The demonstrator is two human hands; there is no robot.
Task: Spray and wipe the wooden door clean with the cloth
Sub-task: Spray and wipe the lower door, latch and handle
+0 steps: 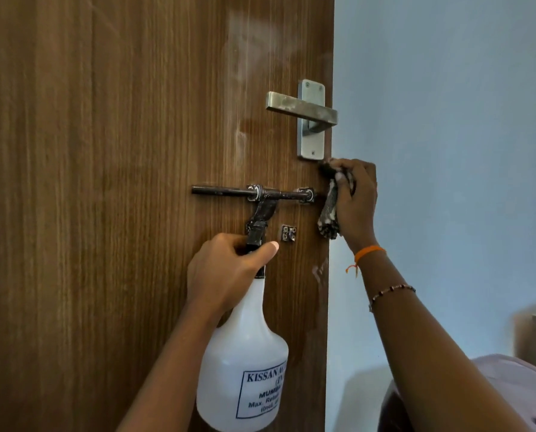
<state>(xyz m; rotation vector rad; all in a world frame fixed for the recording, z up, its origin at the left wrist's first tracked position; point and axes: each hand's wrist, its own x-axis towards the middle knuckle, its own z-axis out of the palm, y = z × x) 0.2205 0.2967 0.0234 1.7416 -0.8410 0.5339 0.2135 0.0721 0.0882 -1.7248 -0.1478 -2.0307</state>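
Note:
The brown wooden door (120, 182) fills the left and middle of the head view, with pale streaks above and left of its handle. My left hand (226, 275) grips the black trigger head of a white spray bottle (244, 363), held upright close to the door below the bolt. My right hand (354, 201) is closed on a dark patterned cloth (329, 213), pressed against the door's right edge just under the handle plate.
A metal lever handle (304, 110) sits near the door's right edge. A dark sliding bolt (251, 193) runs across below it, with a small metal staple (288, 233) under that. A pale blue wall (447, 151) lies right of the door; blurred furniture shows at bottom right.

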